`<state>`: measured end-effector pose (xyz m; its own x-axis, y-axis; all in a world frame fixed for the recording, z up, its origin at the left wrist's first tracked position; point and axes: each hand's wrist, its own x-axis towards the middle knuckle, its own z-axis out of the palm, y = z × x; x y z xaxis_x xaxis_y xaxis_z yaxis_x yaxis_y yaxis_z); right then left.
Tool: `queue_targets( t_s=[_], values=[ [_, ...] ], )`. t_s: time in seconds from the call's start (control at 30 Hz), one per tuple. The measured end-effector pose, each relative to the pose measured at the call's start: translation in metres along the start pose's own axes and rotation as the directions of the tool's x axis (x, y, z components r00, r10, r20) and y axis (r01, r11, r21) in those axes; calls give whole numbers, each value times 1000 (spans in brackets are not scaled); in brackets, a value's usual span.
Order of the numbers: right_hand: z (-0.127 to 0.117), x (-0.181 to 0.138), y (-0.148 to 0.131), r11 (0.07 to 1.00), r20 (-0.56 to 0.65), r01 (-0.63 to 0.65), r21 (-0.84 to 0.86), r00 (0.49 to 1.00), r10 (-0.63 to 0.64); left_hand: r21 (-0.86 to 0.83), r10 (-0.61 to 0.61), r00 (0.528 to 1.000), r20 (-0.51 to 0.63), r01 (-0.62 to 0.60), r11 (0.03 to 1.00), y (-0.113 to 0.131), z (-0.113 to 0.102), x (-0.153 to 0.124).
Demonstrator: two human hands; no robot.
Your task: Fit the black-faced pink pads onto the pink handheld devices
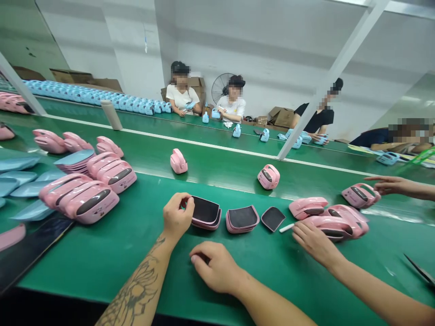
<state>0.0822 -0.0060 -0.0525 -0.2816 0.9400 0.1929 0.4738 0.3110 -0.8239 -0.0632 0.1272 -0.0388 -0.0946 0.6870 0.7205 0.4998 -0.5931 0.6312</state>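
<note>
My left hand is closed, thumb and fingers pinched at the upper left corner of a black-faced pink panel on top of a short stack. My right hand rests on the green table in front of that stack, fingers loosely curled, nothing visible in it. Just right of the stack sits a second pile of pink panels with a black top face. Beyond it lies a single black-faced panel, close to a white stick-like piece.
A co-worker's hand touches pink handled cases at right; another hand reaches a pink case. More pink cases and light blue panels occupy the left. Black tweezers lie far right. People sit opposite.
</note>
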Motion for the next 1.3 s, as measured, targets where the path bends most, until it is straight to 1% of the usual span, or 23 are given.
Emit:
queue_targets(
  t_s=[0.07,0.1,0.13,0.17,0.23,0.27,0.3,0.4,0.57,0.7,0.8,0.87,0.97,1.03,1.1,1.17,1.23,1.3],
  values=[
    [1,0,1,987,-60,-86,138,994,95,-30,-56,997,-60,55,998,0,0,-1],
    [2,0,1,960,-79,-126,249,986,149,-64,-95,993,-75,91,994,-1,-1,-1],
    [2,1,3,913,-82,-151,378,977,195,-106,-134,988,-75,126,986,-1,-1,-2],
    [3,2,4,847,-78,-155,509,971,224,-150,-166,984,-64,155,976,-1,-1,-3],
    [2,3,5,703,-67,-98,704,977,203,-220,-194,981,-22,184,958,0,0,-6],
    [1,4,6,651,-72,-54,758,984,165,-241,-190,982,-2,184,953,2,0,-8],
    [1,4,6,616,-77,-15,787,989,123,-254,-177,984,13,175,951,4,0,-9],
    [-2,4,5,565,-81,36,824,995,55,-281,-122,991,50,131,951,11,1,-14],
    [-5,4,2,445,-78,60,894,997,23,-342,-72,995,71,92,935,18,0,-18],
    [-15,6,-6,356,-75,67,932,997,10,-361,22,993,116,21,932,23,-6,-17],
    [-24,6,-13,237,-23,21,971,1000,7,-397,91,981,169,-17,918,26,-8,-17],
    [-29,6,-15,158,25,-26,987,1000,12,-411,115,976,187,-29,911,27,-8,-17],
    [-35,6,-16,61,77,-79,995,997,27,-411,148,969,196,-55,910,25,-7,-17],
    [-38,7,-16,12,111,-111,994,993,43,-416,162,968,190,-70,907,23,-7,-16],
    [-41,7,-16,-12,146,-146,989,987,60,-413,161,969,187,-71,908,22,-8,-14],
    [-43,7,-18,-12,176,-175,984,981,84,-398,148,973,179,-66,915,21,-10,-13],
    [-44,7,-20,11,211,-214,977,970,118,-373,124,981,151,-60,926,21,-12,-12],
    [-45,6,-23,51,256,-267,962,954,153,-329,61,994,94,-27,944,19,-13,-10]
  ],
)
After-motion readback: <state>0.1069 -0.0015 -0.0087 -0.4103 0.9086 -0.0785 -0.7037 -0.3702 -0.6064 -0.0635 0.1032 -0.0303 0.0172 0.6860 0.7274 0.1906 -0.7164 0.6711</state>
